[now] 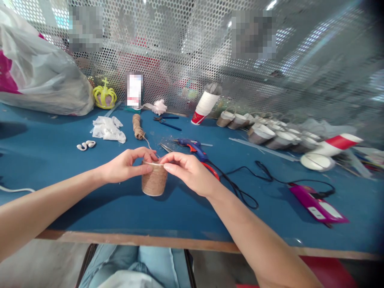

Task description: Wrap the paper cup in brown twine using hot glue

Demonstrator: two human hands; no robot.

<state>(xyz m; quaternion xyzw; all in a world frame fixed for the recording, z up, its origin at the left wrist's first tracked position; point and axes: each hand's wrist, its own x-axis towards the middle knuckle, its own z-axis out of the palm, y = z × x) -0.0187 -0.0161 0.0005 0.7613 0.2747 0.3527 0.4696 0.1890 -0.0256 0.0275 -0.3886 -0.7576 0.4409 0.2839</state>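
Note:
A paper cup wrapped in brown twine [154,182] stands upright between my hands, its pale rim showing at the top. My left hand [130,163] closes on the cup's left rim, thumb on the outside. From the right, my right hand [187,170] has thumb and fingers pinched at the opposite rim. The fingertips of both hands meet near the far edge, where the twine's end is partly hidden. A strand leads back from there to a twine roll [137,127]. Close behind my right hand lie scissors with red handles [211,171] and a blue glue gun [192,147].
Pliers [169,122], a stack of paper cups [205,105] and a yellow crown-shaped basket [105,96] sit along the mesh wall. Several wrapped cups [261,133] line the back right. A black cable runs to a purple power strip [318,204]. A large plastic bag [45,72] fills the left corner.

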